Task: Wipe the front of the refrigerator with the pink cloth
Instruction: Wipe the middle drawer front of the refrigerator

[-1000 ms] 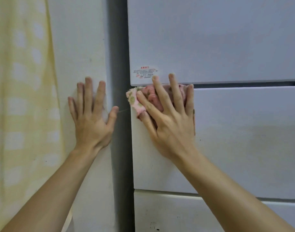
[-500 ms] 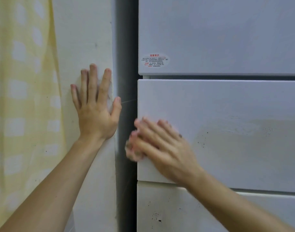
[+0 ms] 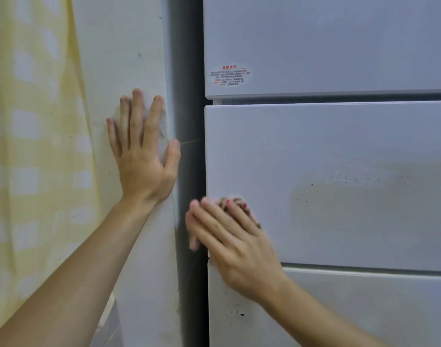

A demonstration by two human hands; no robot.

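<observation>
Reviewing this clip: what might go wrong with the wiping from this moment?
1. The pink cloth is almost fully hidden under the right hand at the middle drawer's left edge; it may slip into the dark gap.
2. The stained patch lies well right of the hand and may get missed.
3. So may the black specks on the lower drawer.

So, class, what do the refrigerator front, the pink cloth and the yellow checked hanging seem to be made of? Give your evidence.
Refrigerator front: probably painted metal or plastic, smooth pale satin; flat panels, soft sheen. Pink cloth: soft fabric, bunched under the right hand, blurred. Yellow checked hanging: thin woven cloth; it drapes softly.
</observation>
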